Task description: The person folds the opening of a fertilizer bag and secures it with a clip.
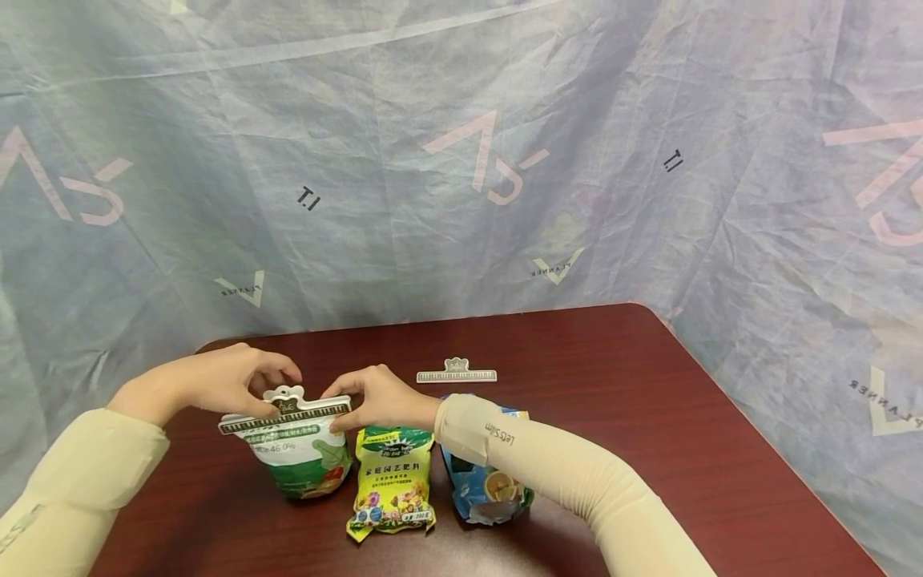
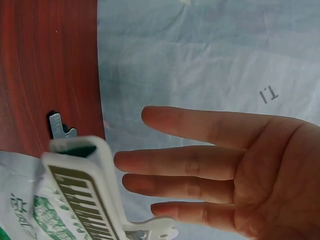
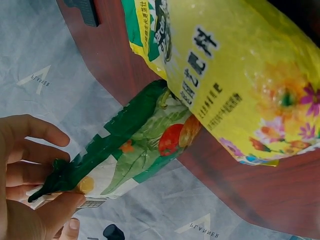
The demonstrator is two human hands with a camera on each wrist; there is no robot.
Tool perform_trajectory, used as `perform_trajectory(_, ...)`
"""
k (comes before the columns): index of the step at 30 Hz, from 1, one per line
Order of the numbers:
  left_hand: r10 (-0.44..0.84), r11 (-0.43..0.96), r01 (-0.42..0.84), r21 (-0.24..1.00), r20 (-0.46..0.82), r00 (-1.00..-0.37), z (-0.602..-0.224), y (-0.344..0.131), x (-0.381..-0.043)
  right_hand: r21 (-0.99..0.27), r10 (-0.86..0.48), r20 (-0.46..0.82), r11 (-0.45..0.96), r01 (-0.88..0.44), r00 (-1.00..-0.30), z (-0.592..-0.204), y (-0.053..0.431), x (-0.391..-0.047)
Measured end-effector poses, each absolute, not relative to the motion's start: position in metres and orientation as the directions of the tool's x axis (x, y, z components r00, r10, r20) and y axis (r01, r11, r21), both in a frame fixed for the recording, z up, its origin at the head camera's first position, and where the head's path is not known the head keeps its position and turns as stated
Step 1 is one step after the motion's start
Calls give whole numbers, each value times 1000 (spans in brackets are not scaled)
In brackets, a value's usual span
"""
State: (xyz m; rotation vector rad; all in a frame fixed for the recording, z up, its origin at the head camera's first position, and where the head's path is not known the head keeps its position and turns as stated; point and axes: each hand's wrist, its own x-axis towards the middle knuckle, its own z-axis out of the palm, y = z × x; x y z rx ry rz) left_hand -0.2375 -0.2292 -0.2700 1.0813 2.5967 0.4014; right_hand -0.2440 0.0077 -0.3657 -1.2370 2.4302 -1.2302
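Note:
A green-and-white bag (image 1: pixel 299 461) with vegetable pictures stands upright on the table at the left. A long white sealing clip (image 1: pixel 288 413) with a piano-key pattern lies across its top. My right hand (image 1: pixel 382 399) pinches the bag's top corner at the clip's right end, thumb in front and fingers behind; the right wrist view shows the bag's green side (image 3: pixel 125 120) running up into this grip. My left hand (image 1: pixel 223 381) is at the clip's left half, its thumb close to the handle. In the left wrist view its fingers (image 2: pixel 190 162) stretch out straight beside the clip (image 2: pixel 85 200).
A yellow fertilizer bag (image 1: pixel 394 481) with flower pictures lies right of the green-and-white bag. Further right, a blue bag (image 1: pixel 485 485) with an orange slice is partly hidden under my right forearm. A second clip (image 1: pixel 457 373) lies behind them. Printed cloth (image 1: pixel 404 160) hangs behind the table (image 1: pixel 613 385).

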Motion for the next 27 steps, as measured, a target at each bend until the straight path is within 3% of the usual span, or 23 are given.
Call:
perform_trajectory(8, 707, 682, 621, 387, -130, -695, -277, -241, -233, -715, -727, 214, 338, -612, -652, -365, 8, -244)
perform_trajectory(19, 708, 594, 573, 566, -29, -705, -299, -264, -227, -717, -726, 206, 344, -606, -656, -364, 9, -243)
perform_trajectory(27, 729, 450, 560, 696, 76, -681, -314, -278, -224, -711, -734, 221, 330, -621, -643, -368, 8, -244)
